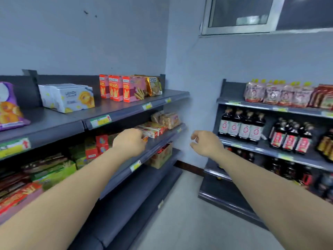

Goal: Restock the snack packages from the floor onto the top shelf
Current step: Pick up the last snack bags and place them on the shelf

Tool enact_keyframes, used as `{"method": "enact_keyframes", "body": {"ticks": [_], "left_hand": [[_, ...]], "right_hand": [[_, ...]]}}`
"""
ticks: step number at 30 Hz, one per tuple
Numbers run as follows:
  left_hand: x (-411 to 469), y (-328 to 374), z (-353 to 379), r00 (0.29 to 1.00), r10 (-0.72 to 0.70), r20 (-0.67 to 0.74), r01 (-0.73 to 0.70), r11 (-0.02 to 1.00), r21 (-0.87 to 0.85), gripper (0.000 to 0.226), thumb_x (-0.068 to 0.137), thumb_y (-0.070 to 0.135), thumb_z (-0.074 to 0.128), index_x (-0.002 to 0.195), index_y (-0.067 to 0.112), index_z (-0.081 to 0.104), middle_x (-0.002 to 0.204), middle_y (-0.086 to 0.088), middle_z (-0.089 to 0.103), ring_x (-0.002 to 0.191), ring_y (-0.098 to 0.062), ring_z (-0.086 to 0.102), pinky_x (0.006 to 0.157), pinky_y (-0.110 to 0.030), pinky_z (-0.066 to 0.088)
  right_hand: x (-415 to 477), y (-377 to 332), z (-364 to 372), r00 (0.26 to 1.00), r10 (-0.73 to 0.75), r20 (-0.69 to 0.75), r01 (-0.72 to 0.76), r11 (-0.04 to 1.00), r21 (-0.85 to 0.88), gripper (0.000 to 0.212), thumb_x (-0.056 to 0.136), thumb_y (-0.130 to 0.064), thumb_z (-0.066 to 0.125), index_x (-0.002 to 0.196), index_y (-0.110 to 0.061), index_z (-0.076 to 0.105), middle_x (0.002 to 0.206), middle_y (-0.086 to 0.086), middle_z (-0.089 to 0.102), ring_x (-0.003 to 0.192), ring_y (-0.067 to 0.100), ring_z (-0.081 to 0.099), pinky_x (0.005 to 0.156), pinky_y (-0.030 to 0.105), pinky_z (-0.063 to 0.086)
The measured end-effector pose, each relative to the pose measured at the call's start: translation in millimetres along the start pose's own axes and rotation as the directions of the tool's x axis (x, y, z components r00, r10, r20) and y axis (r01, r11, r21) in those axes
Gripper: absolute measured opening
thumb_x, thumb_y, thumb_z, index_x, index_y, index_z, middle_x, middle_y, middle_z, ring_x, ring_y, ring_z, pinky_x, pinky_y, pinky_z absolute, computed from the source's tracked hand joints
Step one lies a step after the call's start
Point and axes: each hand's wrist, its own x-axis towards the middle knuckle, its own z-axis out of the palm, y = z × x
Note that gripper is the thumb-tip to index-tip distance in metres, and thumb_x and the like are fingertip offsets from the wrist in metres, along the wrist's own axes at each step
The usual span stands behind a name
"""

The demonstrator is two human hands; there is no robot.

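Two bare forearms are stretched forward. The left hand (128,141) is seen from behind, fingers curled under, close to flat red cartons (153,129) on the second shelf; whether anything is pinched cannot be told. The right hand (206,144) is held in the air, fingers loosely curled, nothing in it. On the dark grey metal top shelf (115,107) are set two white cardboard boxes (72,97), three red and pink snack boxes (126,89) and one gold foil pouch (154,86). A purple plastic bag (9,107) is cut off at the left edge.
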Motion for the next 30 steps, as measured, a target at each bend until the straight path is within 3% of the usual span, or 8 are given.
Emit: {"method": "enact_keyframes", "body": {"ticks": [5, 8, 10, 13, 16, 24, 30], "left_hand": [[39.0, 97.1, 60.9, 0.982, 0.159, 0.101, -0.155, 0.987, -0.048, 0.029, 0.092, 0.030, 0.051, 0.107, 0.011, 0.068, 0.110, -0.012, 0.067, 0.103, -0.032, 0.062, 0.078, -0.032, 0.047], [61.8, 155.8, 97.3, 0.957, 0.237, 0.169, -0.222, 0.970, -0.102, 0.026, 0.092, 0.028, 0.049, 0.103, 0.012, 0.068, 0.106, -0.010, 0.067, 0.097, -0.030, 0.063, 0.071, -0.030, 0.046], [77.2, 195.9, 121.7, 0.934, 0.298, 0.197, -0.275, 0.952, -0.139, 0.027, 0.092, 0.029, 0.050, 0.099, 0.010, 0.068, 0.103, -0.011, 0.067, 0.097, -0.030, 0.063, 0.074, -0.033, 0.051], [99.1, 258.6, 155.9, 0.893, 0.386, 0.232, -0.352, 0.919, -0.175, 0.030, 0.093, 0.029, 0.052, 0.112, 0.011, 0.066, 0.117, -0.009, 0.064, 0.110, -0.028, 0.059, 0.087, -0.034, 0.050], [123.2, 320.6, 190.1, 0.834, 0.480, 0.273, -0.434, 0.875, -0.214, 0.029, 0.093, 0.030, 0.051, 0.113, 0.014, 0.065, 0.115, -0.006, 0.064, 0.106, -0.025, 0.059, 0.085, -0.033, 0.051], [177.1, 488.1, 260.2, 0.666, 0.674, 0.321, -0.607, 0.739, -0.293, 0.023, 0.092, 0.027, 0.052, 0.078, 0.010, 0.061, 0.082, -0.006, 0.062, 0.080, -0.026, 0.060, 0.064, -0.032, 0.047], [175.9, 617.8, 314.6, 0.511, 0.780, 0.362, -0.713, 0.619, -0.329, 0.027, 0.094, 0.029, 0.051, 0.068, 0.022, 0.048, 0.081, -0.002, 0.056, 0.079, -0.025, 0.055, 0.061, -0.029, 0.041]], "right_hand": [[-18.0, 111.6, -11.8, 0.987, 0.162, -0.009, -0.162, 0.986, -0.044, 0.029, 0.092, -0.029, 0.055, 0.118, -0.019, 0.060, 0.124, 0.004, 0.063, 0.114, 0.026, 0.057, 0.085, 0.029, 0.044], [-29.0, 168.0, -15.4, 0.966, 0.258, -0.010, -0.258, 0.964, -0.056, 0.029, 0.092, -0.029, 0.055, 0.119, -0.019, 0.060, 0.122, 0.005, 0.063, 0.113, 0.027, 0.058, 0.090, 0.034, 0.049], [-35.4, 205.3, -15.7, 0.946, 0.325, -0.005, -0.324, 0.943, -0.071, 0.029, 0.092, -0.028, 0.054, 0.119, -0.019, 0.061, 0.119, 0.005, 0.065, 0.109, 0.028, 0.059, 0.088, 0.038, 0.052], [-42.4, 262.7, -17.3, 0.911, 0.412, -0.011, -0.412, 0.908, -0.081, 0.026, 0.092, -0.028, 0.054, 0.116, -0.020, 0.061, 0.116, 0.003, 0.066, 0.106, 0.027, 0.060, 0.085, 0.039, 0.054], [-46.2, 318.4, -22.4, 0.869, 0.494, -0.014, -0.492, 0.864, -0.106, 0.025, 0.093, -0.029, 0.055, 0.116, -0.020, 0.060, 0.116, 0.003, 0.066, 0.104, 0.027, 0.060, 0.080, 0.036, 0.053], [-68.2, 463.6, -46.8, 0.707, 0.705, -0.047, -0.704, 0.697, -0.134, 0.026, 0.089, -0.028, 0.056, 0.114, -0.019, 0.061, 0.113, 0.006, 0.067, 0.105, 0.029, 0.060, 0.085, 0.037, 0.052], [-110.7, 569.2, -55.9, 0.540, 0.842, -0.004, -0.836, 0.536, -0.119, 0.026, 0.092, -0.031, 0.055, 0.113, -0.017, 0.062, 0.117, 0.008, 0.064, 0.108, 0.029, 0.058, 0.084, 0.034, 0.049]]}}
